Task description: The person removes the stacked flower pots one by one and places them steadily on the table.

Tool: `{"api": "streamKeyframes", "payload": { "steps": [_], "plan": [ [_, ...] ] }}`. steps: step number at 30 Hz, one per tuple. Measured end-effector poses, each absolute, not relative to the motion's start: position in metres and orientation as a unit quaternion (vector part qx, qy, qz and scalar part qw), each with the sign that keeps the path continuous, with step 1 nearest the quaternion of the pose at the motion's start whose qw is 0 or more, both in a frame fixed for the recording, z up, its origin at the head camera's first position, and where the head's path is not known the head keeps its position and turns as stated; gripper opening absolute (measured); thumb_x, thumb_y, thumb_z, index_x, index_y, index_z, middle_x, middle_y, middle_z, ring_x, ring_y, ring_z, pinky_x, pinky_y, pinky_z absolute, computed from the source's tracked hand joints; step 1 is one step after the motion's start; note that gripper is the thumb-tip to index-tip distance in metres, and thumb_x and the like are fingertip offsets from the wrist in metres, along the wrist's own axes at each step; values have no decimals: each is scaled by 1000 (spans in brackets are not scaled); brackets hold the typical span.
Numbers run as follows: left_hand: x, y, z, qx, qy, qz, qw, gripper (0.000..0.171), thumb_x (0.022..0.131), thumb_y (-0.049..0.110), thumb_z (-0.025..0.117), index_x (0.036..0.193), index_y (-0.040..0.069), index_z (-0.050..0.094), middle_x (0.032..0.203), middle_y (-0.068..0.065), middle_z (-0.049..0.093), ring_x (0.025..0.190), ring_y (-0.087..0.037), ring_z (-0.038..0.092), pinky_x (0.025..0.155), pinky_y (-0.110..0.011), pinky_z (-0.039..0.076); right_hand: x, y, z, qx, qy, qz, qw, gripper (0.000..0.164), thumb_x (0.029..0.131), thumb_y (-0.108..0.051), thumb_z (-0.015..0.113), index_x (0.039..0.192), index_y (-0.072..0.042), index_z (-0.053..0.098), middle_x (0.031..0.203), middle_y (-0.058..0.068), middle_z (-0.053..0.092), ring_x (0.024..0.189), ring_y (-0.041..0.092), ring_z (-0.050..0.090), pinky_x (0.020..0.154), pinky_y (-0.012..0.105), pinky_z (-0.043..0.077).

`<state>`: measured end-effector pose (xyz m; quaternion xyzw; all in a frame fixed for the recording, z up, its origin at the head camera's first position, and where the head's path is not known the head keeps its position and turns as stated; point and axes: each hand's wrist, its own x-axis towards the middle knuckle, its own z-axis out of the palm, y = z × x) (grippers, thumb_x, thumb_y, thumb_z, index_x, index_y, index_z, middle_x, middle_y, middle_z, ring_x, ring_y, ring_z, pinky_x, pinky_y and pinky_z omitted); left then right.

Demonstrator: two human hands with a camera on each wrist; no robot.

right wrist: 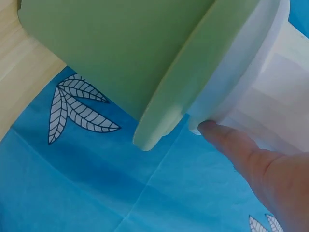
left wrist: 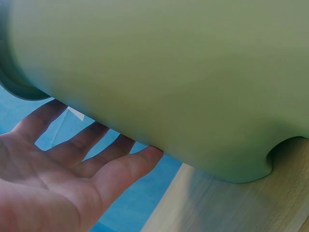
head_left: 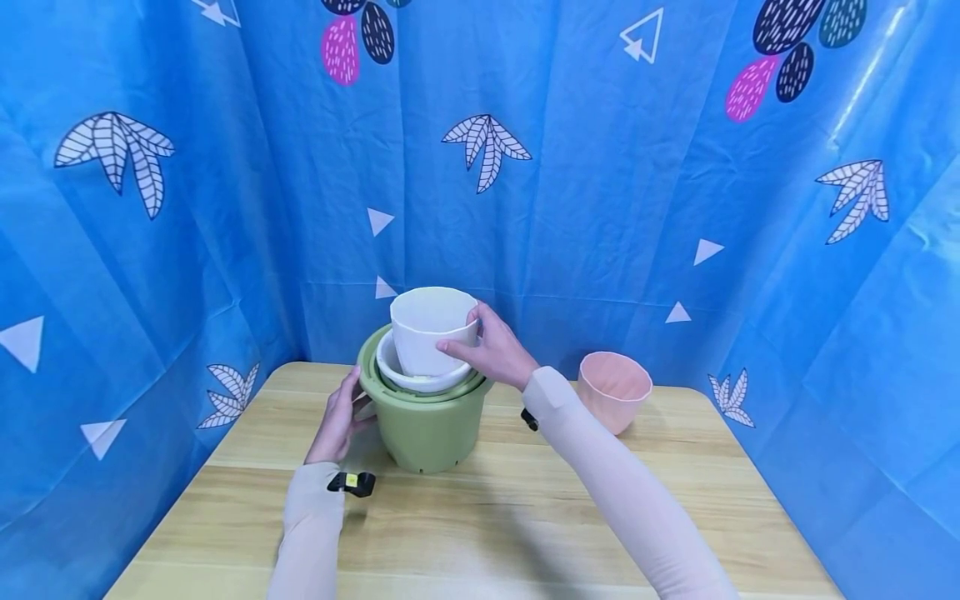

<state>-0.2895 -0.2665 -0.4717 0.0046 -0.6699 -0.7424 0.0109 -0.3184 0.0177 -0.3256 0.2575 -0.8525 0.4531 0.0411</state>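
A large green flower pot (head_left: 427, 437) stands upright on the wooden table. Nested in its mouth is a white pot with a broad rim (head_left: 426, 384), and a taller white pot (head_left: 420, 352) sits inside that one, slightly tilted. My right hand (head_left: 501, 348) holds the tall white pot at its right side, thumb across the front and fingers at the rim. In the right wrist view a fingertip (right wrist: 208, 127) lies right at the broad white rim. My left hand (head_left: 337, 421) rests spread fingers against the green pot's left side, below its rim; the left wrist view shows the fingertips (left wrist: 153, 151) at its wall.
To the right, behind my right forearm, a pink pot (head_left: 611, 400) stands on the table (head_left: 420, 525). A blue patterned curtain (head_left: 480, 233) hangs close around the table's back and sides.
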Motion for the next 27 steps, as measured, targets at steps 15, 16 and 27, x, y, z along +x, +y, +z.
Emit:
{"api": "streamKeyframes", "payload": {
  "steps": [15, 16, 27],
  "plan": [
    [-292, -267, -473, 3, -672, -741, 14, 81, 104, 70, 35, 166, 19, 24, 174, -14, 19, 158, -44, 24, 120, -68, 34, -319, 22, -316, 250, -847, 466, 46, 53, 89, -41, 80, 110, -10, 41, 127, 12, 54, 124, 30, 59, 100, 44, 54],
    [-292, -267, -473, 3, -671, -741, 14, 81, 104, 70, 35, 166, 18, 24, 174, -15, 19, 158, -44, 24, 120, -69, 34, -319, 22, -315, 248, -848, 467, 44, 54, 89, -42, 80, 110, -11, 41, 126, 11, 54, 124, 30, 59, 99, 43, 54],
    [-290, -266, -472, 8, -661, -750, 13, 79, 105, 66, 36, 165, 15, 25, 173, -17, 21, 158, -44, 24, 121, -69, 31, -317, 22, -313, 247, -846, 470, 36, 53, 90, -41, 80, 110, -10, 42, 127, 12, 55, 128, 31, 59, 104, 45, 54]
  ]
}}
